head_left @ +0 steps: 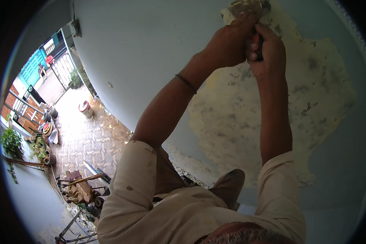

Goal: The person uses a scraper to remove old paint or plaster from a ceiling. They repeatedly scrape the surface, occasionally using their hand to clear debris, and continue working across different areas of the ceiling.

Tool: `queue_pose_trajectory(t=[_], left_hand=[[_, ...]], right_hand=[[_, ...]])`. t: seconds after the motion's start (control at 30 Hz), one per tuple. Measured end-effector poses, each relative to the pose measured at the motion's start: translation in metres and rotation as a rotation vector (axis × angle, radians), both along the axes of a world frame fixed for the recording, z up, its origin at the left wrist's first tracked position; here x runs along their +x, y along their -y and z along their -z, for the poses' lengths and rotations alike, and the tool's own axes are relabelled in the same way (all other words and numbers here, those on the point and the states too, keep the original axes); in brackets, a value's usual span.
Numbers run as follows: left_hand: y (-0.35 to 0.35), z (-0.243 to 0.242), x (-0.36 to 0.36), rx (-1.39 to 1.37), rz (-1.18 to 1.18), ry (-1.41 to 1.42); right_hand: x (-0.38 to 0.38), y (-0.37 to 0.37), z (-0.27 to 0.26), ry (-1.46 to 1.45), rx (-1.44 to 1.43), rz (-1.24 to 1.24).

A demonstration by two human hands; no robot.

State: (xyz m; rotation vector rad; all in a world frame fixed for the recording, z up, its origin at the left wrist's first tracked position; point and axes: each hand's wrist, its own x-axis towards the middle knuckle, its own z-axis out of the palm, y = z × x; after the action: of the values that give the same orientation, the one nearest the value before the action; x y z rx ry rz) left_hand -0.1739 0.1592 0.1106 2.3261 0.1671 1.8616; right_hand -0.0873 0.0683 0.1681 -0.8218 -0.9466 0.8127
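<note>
My right hand [271,48] is wrapped around the red and black handle [258,42] of a wide scraper. Its blade [244,6] lies against the wall near the top of the view, with pale residue along the far edge. My left hand [230,45] is on the same tool, its fingers stretched along the blade; its thumb is hidden. Under and below both hands spreads a cream patch [311,91] with dark blotches, where the pale blue-grey paint [134,45] is gone. That paint surrounds the patch on the wall.
A white and red bucket [85,109] stands on the patterned paving [88,143] to the left. Lower left are a brush-like tool [84,180], assorted clutter and a dark metal frame [71,227]. Potted plants [41,149] line the far side. Two people [42,71] are by the gate.
</note>
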Motion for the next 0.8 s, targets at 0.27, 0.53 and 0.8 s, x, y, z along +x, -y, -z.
queue_pose_trajectory(t=[0.27, 0.53, 0.8], left_hand=[[0.013, 0.012, 0.006, 0.029, -0.006, 0.073], [0.011, 0.000, 0.001, 0.035, -0.024, 0.034], [-0.031, -0.028, 0.005, -0.207, 0.153, -0.125]], right_hand=[[0.007, 0.008, 0.004, 0.069, 0.002, -0.068], [0.008, 0.007, -0.001, 0.006, -0.009, -0.093], [0.034, -0.031, -0.028, 0.068, 0.006, -0.166]])
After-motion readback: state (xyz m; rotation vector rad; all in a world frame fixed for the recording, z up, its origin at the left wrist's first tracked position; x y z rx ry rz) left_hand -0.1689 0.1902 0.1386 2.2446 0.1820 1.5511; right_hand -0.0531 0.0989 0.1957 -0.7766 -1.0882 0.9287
